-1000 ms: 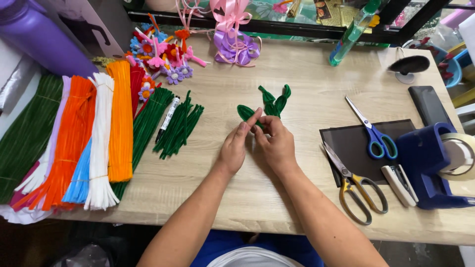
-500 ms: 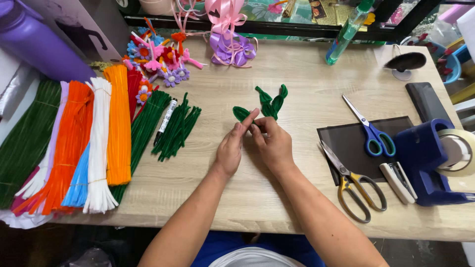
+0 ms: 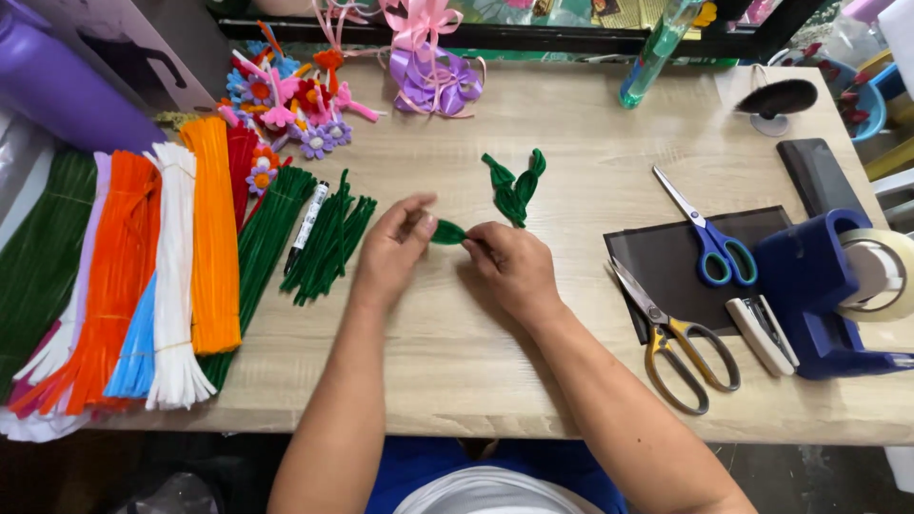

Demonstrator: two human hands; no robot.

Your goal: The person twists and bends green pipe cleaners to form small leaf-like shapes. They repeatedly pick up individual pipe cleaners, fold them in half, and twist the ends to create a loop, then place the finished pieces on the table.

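Grip: left hand (image 3: 390, 255) and right hand (image 3: 514, 266) pinch green pipe-cleaner leaf (image 3: 447, 232).
Leaf: small, fuzzy, pointed loop.
Dispenser: blue tape dispenser (image 3: 819, 295) holds tape roll (image 3: 881, 271).

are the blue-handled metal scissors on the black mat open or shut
Shut: the blue-handled metal scissors lie with both blades together in one line on the black mat.

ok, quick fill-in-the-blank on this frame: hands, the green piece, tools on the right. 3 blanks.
1. The left hand and right hand pinch a small leaf-shaped piece coloured ____.
2. The scissors lying on the dark mat have ____ handles.
3. The tape dispenser stands at the table's ____ edge.

Missing words: green; blue; right
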